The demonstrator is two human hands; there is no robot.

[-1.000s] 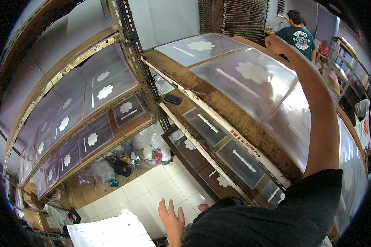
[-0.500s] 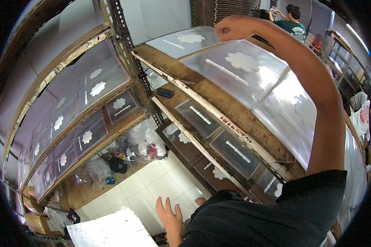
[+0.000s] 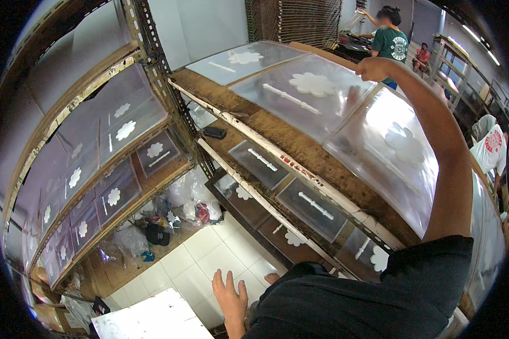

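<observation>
While left hand (image 3: 230,294) hangs, right hand (image 3: 373,68) grips sheet (image 3: 302,93).

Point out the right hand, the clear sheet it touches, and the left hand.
right hand (image 3: 373,68), head view, knuckles.
clear sheet (image 3: 300,99), head view, its middle.
left hand (image 3: 229,292), head view, back of hand.

Clear sheets (image 3: 305,93) lie on the shelf top (image 3: 300,150), more on racks (image 3: 113,169) left.

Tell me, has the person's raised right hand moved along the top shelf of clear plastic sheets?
Yes. The right hand shifted from the middle clear plastic sheet with a white flower print toward that sheet's far right edge.
</observation>
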